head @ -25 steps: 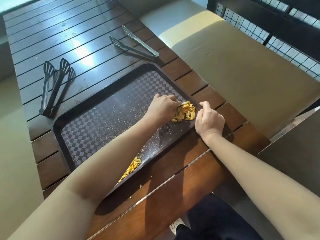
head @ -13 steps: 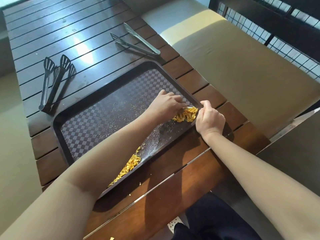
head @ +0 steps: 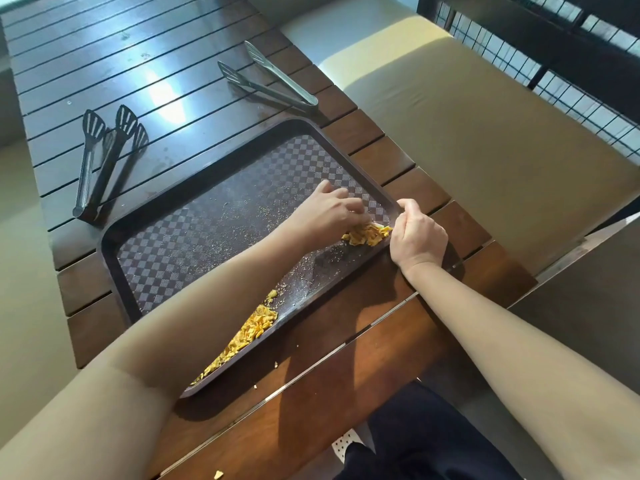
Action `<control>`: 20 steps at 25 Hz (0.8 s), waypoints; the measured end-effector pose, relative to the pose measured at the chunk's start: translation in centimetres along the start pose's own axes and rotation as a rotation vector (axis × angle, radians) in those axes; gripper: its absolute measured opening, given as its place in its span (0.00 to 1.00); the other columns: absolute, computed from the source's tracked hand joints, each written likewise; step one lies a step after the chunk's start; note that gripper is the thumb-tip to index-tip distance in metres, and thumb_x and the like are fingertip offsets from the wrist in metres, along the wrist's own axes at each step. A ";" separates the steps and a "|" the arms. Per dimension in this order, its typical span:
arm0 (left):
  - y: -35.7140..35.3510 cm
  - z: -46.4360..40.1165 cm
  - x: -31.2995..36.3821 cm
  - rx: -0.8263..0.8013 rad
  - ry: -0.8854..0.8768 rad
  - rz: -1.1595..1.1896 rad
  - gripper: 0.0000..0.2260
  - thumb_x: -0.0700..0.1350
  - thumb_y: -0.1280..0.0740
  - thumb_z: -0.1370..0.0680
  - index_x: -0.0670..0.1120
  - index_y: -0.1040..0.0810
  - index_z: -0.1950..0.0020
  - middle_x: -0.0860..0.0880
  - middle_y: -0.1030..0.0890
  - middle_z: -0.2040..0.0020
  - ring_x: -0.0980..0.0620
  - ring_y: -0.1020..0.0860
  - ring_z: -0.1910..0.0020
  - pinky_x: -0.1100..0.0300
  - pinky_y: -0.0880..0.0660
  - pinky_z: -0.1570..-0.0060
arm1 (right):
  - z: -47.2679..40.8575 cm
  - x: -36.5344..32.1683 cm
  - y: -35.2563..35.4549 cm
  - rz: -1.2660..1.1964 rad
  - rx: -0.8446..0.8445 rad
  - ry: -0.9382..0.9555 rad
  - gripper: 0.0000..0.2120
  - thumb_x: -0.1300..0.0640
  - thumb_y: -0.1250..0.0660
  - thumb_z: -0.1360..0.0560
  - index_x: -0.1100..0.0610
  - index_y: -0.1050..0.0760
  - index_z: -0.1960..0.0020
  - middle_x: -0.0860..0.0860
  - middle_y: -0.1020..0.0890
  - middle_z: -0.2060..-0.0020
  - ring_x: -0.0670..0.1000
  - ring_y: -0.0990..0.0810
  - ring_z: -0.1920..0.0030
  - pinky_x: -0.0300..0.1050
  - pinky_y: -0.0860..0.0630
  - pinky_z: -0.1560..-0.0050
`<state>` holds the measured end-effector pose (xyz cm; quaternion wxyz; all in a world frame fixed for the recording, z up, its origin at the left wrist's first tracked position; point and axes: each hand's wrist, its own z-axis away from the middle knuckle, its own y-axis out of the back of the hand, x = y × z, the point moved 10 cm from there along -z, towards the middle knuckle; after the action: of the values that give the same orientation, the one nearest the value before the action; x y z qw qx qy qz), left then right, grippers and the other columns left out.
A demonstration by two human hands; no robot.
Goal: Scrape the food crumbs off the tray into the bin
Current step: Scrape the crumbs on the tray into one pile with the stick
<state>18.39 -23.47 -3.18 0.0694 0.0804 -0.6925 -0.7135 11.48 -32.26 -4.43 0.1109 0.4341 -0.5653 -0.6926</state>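
Hands point(head: 329, 211) gathering crumbs point(head: 367, 234) on tray point(head: 194, 206)

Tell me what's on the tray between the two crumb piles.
Head view: only fine specks on bare tray floor between the pile by the hands and the pile along the near rim. The left forearm hides that pile's left side.

**Strong side light, wide-angle bend**

Bright light glares white off the far slats of the table point(head: 166, 98). Both forearms throw hard dark shadows onto its near edge. Straight slat lines bow toward the frame edges. Focus is sharp at centre, softer on the near arms.
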 end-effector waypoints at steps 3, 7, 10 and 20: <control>0.7 1.1 -1.6 0.080 0.023 -0.057 0.15 0.40 0.33 0.26 0.53 0.21 0.42 0.52 0.19 0.48 0.47 0.24 0.54 0.51 0.33 0.53 | 0.0 0.0 0.0 -0.003 0.008 -0.003 0.17 0.58 0.48 0.19 0.58 0.28 0.34 0.58 0.16 0.53 0.58 0.18 0.52 0.52 0.23 0.45; 1.5 -0.8 -1.4 0.077 0.115 -0.007 0.15 0.43 0.39 0.21 0.56 0.25 0.37 0.52 0.22 0.42 0.48 0.27 0.47 0.52 0.36 0.48 | 0.0 0.0 0.0 -0.005 0.011 0.001 0.16 0.59 0.48 0.19 0.58 0.28 0.35 0.59 0.16 0.53 0.59 0.18 0.52 0.51 0.23 0.47; 0.8 -1.4 0.2 0.056 0.049 0.001 0.15 0.43 0.40 0.21 0.57 0.25 0.38 0.52 0.22 0.43 0.48 0.27 0.48 0.52 0.37 0.49 | 0.0 0.0 0.1 -0.002 0.009 0.006 0.17 0.59 0.48 0.19 0.58 0.28 0.35 0.59 0.16 0.53 0.59 0.18 0.51 0.50 0.24 0.47; 0.6 2.0 -5.0 0.077 0.340 0.092 0.15 0.44 0.40 0.21 0.58 0.26 0.36 0.54 0.23 0.39 0.50 0.28 0.44 0.52 0.36 0.45 | 0.0 -0.2 0.1 0.013 0.013 0.002 0.17 0.59 0.49 0.19 0.58 0.28 0.35 0.59 0.16 0.53 0.60 0.19 0.52 0.49 0.25 0.48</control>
<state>22.90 -20.49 -2.47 0.2151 0.1705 -0.7005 -0.6587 11.55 -32.14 -4.26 0.1130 0.4318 -0.5725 -0.6878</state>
